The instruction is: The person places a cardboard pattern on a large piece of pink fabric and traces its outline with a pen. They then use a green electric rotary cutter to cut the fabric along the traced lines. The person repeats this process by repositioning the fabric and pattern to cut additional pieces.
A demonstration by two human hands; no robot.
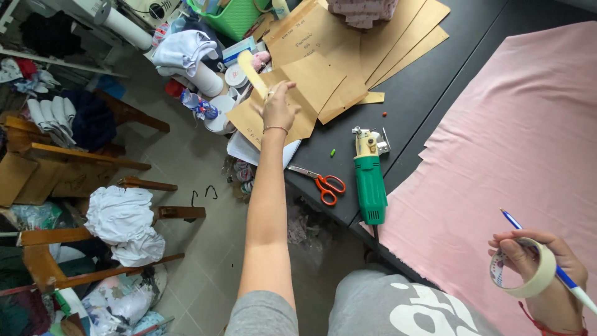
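Hands split wide: you're reaching left for paper patterns, gripping tape and pen on the right.

Your left hand (277, 111) is stretching far out over the brown paper patterns (311, 81) at the black table (410, 106) edge, fingers pinching a pale yellow ruler (252, 71). Your right hand (547, 280) is hovering over the pink fabric (516, 155), clenching a roll of masking tape (528, 274) plus a blue-and-white pen (572, 289). Orange scissors (323, 183) and a green electric cutter (370, 180) are lying between your hands.
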